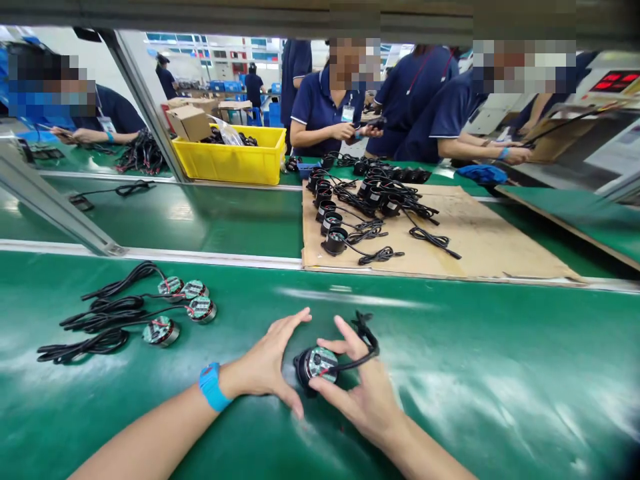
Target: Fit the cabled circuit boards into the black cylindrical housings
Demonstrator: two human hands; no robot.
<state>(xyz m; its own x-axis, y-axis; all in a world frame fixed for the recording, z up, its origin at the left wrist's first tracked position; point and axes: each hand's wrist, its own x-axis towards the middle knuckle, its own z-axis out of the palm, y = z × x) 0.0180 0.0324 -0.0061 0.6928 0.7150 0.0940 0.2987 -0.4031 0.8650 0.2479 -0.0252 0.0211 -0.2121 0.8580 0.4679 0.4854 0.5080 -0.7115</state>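
In front of me, a small round motor with a green circuit board (323, 363) is tilted at the mouth of a black round housing (301, 371); how far it sits inside cannot be made out. My right hand (367, 393) grips the motor between thumb and fingers. Its bundled black cable (367, 340) passes over that hand. My left hand (265, 363) is open just left of the housing, thumb and fingers spread and apart from it. A blue band (215, 387) circles the left wrist.
Several similar motors with boards (161, 331) and coiled cables (93, 343) lie at left on the green bench (240, 440). Beyond, a cardboard sheet (480, 233) bears black housings with cables (335, 241). A yellow bin (235, 157) stands behind a metal post (150, 107). Co-workers (325, 110) work opposite.
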